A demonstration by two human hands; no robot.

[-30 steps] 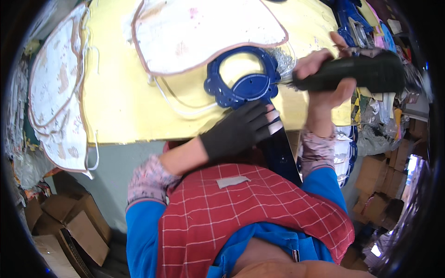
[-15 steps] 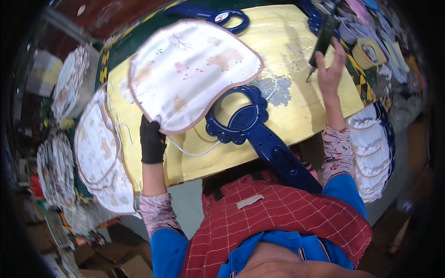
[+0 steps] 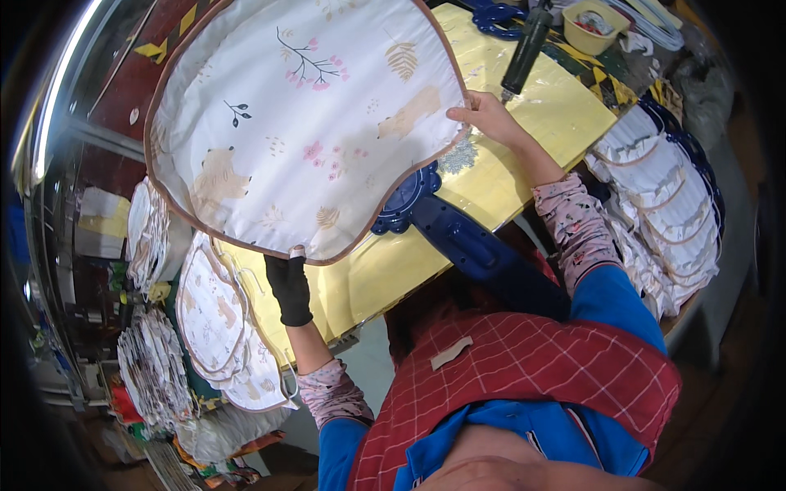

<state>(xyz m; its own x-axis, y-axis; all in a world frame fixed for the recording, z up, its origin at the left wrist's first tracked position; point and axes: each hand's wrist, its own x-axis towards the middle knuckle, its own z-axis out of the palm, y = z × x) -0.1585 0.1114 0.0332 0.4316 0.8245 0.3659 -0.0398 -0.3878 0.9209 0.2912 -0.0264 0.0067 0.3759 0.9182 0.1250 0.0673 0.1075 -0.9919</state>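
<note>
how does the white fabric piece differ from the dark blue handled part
Look: the white fabric piece has a pink, tan and dark print within a brown edge; the dark blue handled part is plain and glossy.
Pose: the fabric is held at its rim by the left hand and right hand; the blue part lies across the near edge of the yellow surface.
Both have curved outlines.

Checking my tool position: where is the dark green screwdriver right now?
The dark green screwdriver is at the upper right of the head view, just beyond the right hand and left of the pale yellow tub.
</note>
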